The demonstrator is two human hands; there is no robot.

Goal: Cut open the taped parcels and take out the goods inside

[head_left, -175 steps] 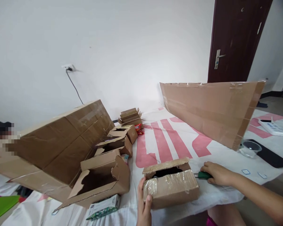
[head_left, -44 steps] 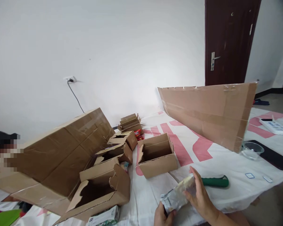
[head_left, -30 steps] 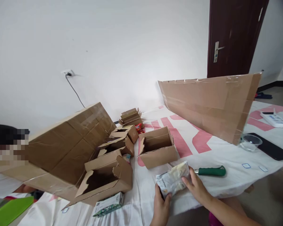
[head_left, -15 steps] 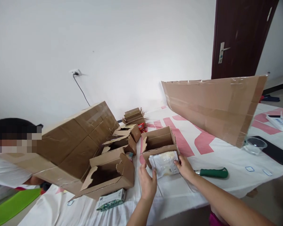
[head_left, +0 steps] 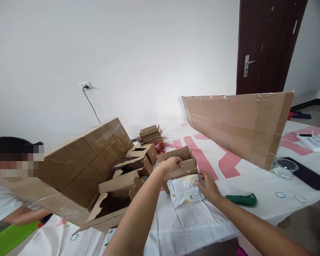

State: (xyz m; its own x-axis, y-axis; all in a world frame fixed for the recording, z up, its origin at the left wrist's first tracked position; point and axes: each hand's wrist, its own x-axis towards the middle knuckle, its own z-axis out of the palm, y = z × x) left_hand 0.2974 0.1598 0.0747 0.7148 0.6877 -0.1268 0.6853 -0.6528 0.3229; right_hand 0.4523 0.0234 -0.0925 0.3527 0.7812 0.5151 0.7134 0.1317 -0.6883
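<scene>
My left hand [head_left: 174, 164] reaches over a small open cardboard box [head_left: 181, 170], its fingers hooked over the box's near wall. A white plastic packet [head_left: 185, 192] with a pale see-through patch leans against the front of that box. At the packet's right edge is my right hand [head_left: 211, 188], thumb on its face and the other fingers beside the box corner, pinching the edge. Right of it, a green-handled tool [head_left: 241, 199] lies on the cloth; its other end is hidden by my forearm.
Several open cardboard boxes [head_left: 117, 202] line the left, beside a large carton [head_left: 88, 156]. A red packet [head_left: 158, 147] lies behind. A cardboard panel [head_left: 237, 128] stands at right, near a clear tub [head_left: 284, 167] and a black phone [head_left: 310, 173]. Another person [head_left: 13, 199] is at far left.
My left hand has moved from beside the packet up and forward onto the box's wall. My right hand stays at the packet's edge. The view has shifted slightly.
</scene>
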